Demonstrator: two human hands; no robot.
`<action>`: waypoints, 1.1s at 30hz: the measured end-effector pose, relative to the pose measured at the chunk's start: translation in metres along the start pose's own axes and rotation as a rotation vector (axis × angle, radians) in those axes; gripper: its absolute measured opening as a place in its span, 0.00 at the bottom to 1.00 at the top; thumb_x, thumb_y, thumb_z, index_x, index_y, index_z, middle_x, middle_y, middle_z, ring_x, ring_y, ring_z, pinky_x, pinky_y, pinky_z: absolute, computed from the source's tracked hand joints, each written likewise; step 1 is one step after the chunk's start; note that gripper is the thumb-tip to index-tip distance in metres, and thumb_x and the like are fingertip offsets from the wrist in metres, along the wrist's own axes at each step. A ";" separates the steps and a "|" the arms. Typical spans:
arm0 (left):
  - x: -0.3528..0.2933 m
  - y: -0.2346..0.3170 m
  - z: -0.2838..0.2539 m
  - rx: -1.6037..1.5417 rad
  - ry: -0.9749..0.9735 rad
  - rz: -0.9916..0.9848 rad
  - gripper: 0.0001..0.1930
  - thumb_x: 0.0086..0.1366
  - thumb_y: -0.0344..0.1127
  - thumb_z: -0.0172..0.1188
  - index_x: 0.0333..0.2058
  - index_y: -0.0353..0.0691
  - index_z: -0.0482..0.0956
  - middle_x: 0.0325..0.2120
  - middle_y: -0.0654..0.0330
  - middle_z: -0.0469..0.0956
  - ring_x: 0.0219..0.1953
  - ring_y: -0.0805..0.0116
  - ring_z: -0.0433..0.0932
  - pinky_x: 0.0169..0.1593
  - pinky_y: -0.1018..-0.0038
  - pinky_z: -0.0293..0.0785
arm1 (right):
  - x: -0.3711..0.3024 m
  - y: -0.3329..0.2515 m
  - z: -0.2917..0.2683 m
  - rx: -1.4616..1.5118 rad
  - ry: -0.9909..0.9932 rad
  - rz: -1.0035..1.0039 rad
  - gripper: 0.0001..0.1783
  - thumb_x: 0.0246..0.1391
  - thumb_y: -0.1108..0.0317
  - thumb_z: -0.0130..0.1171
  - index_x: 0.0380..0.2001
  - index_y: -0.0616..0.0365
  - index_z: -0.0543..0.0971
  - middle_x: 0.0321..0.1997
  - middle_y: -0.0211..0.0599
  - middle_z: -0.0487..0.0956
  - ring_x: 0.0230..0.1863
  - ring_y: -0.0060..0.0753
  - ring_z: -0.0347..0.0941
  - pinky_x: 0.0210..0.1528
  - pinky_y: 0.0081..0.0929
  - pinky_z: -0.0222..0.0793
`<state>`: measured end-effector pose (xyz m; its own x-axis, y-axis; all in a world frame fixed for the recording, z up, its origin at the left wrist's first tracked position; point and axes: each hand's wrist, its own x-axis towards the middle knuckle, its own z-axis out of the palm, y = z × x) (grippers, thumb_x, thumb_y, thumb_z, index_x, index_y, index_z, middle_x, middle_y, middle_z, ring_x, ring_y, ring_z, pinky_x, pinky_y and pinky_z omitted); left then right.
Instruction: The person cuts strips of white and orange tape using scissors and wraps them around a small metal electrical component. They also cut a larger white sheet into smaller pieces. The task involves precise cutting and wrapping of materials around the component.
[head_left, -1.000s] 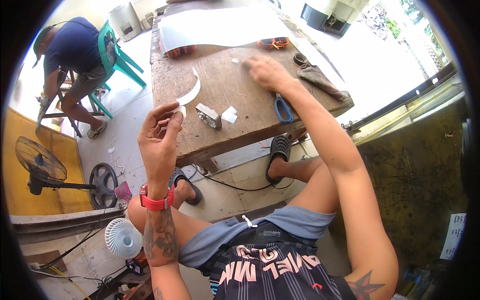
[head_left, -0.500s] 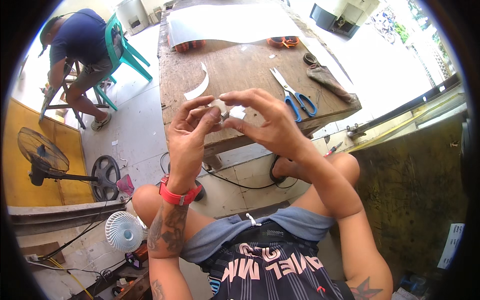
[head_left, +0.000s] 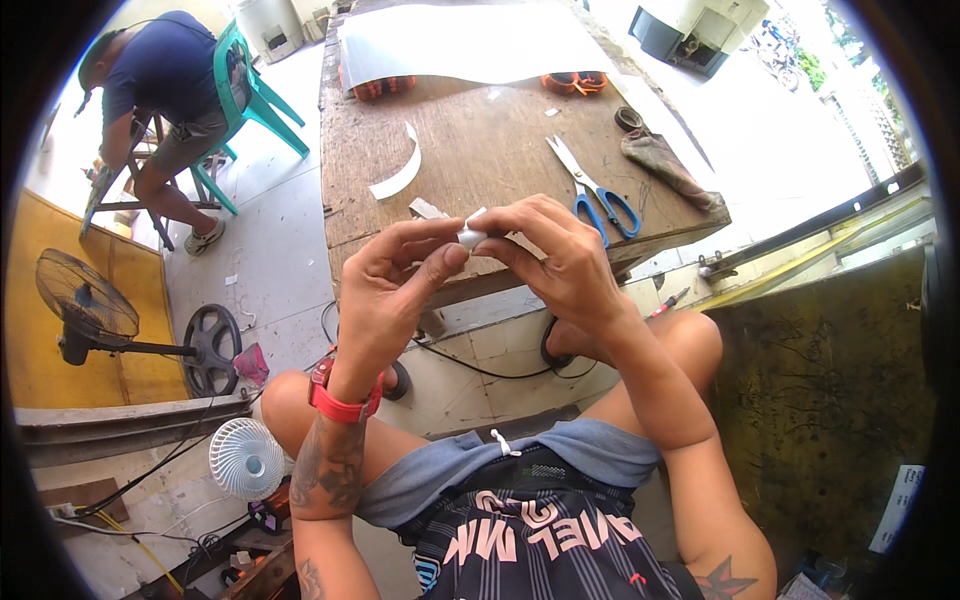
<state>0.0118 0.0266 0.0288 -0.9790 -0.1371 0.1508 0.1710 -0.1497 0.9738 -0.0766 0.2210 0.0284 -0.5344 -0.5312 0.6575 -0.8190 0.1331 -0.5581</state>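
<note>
Pinching white piece [head_left: 471, 239], six o'clock of desk [head_left: 480, 145], left hand [head_left: 390, 285] and right hand [head_left: 567, 262] grips nearly closed; light pressure best.

The left hand [head_left: 392, 285] and right hand [head_left: 560, 262] meet by the near edge of the table [head_left: 480, 145], both pinching a small white piece [head_left: 470, 238]. Beyond them, a curved white strip [head_left: 404, 174] lies on the left; blue-handled scissors [head_left: 587, 180] lie on the right, near a rag [head_left: 665, 168] and a tape roll [head_left: 628, 119]. A white sheet [head_left: 470, 45] spans the far part. Farther left, a person [head_left: 165, 75] bends forward on a green chair [head_left: 262, 107].
</note>
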 end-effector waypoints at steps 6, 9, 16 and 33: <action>-0.006 -0.003 -0.002 0.315 0.018 0.125 0.10 0.70 0.27 0.67 0.48 0.33 0.85 0.41 0.59 0.87 0.43 0.74 0.85 0.46 0.77 0.81 | -0.002 -0.007 -0.002 0.002 -0.011 0.010 0.12 0.57 0.72 0.70 0.45 0.58 0.84 0.40 0.39 0.84 0.42 0.44 0.80 0.44 0.39 0.77; -0.008 -0.006 -0.001 0.479 0.023 0.226 0.09 0.71 0.29 0.67 0.47 0.34 0.85 0.40 0.60 0.87 0.42 0.74 0.86 0.46 0.76 0.81 | -0.007 -0.006 -0.002 -0.027 -0.025 -0.027 0.12 0.55 0.74 0.70 0.44 0.57 0.84 0.40 0.38 0.84 0.42 0.44 0.80 0.44 0.38 0.78; -0.018 -0.009 -0.005 0.015 -0.007 -0.198 0.14 0.73 0.30 0.64 0.54 0.33 0.79 0.42 0.57 0.86 0.45 0.72 0.84 0.49 0.74 0.81 | -0.019 -0.002 0.013 -0.178 -0.092 -0.195 0.15 0.51 0.75 0.71 0.44 0.56 0.84 0.39 0.35 0.83 0.42 0.40 0.81 0.44 0.35 0.79; -0.007 -0.016 -0.054 0.284 0.186 -0.115 0.11 0.70 0.25 0.62 0.49 0.31 0.83 0.41 0.53 0.85 0.43 0.69 0.86 0.47 0.74 0.86 | 0.051 0.057 0.040 -0.142 -0.570 0.076 0.47 0.46 0.52 0.79 0.68 0.51 0.70 0.61 0.43 0.77 0.66 0.50 0.68 0.72 0.46 0.63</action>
<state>0.0222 -0.0226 0.0026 -0.9485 -0.3154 0.0294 -0.0023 0.0997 0.9950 -0.1418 0.1676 0.0101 -0.4283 -0.8762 0.2210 -0.8238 0.2781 -0.4940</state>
